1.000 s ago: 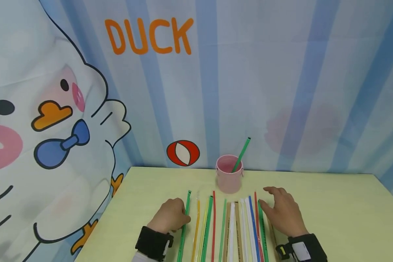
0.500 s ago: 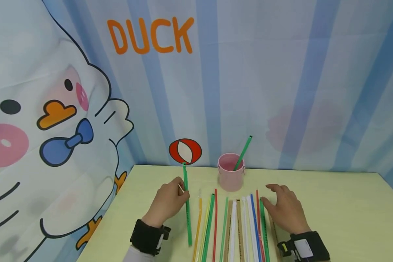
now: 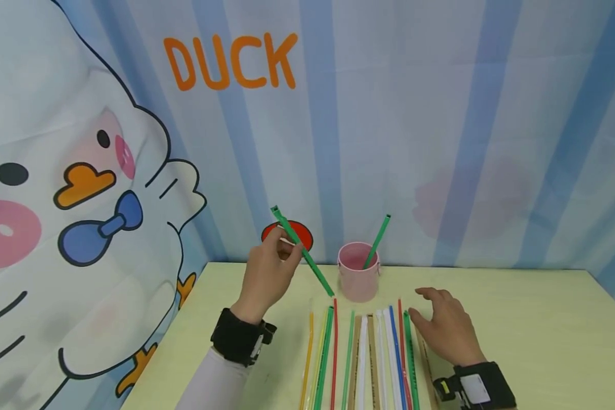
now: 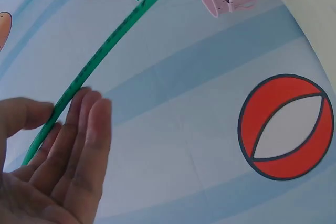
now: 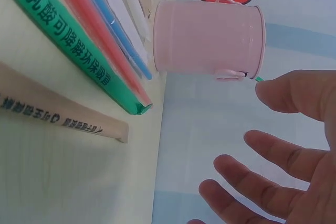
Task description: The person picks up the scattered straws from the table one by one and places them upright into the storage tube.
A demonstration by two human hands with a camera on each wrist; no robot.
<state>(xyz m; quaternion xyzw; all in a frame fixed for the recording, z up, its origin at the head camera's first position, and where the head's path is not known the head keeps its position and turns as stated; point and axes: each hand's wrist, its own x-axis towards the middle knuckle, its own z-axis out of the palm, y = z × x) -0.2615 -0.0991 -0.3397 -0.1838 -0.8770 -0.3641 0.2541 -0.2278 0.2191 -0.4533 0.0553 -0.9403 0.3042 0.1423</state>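
Between thumb and fingers, my left hand pinches a green-wrapped drinking straw, raised and slanting so its lower end points toward the pink bucket. Another green straw leans inside that bucket, sticking out over the rim. In the left wrist view the held straw overlaps the bucket's straw near the bucket mouth. My right hand is spread over the right end of a row of straws, holding nothing. Nearest to it are a green straw with printed characters and a brown straw.
The row on the pale yellow table includes a yellow straw, a red straw, a blue straw and several white and brown ones. Behind the table hangs a blue striped duck curtain.
My left hand has lifted the green straw off the table at the row's left end, moved it up and away from me, and tilted its lower end toward the bucket. The right hand stays nearly still.
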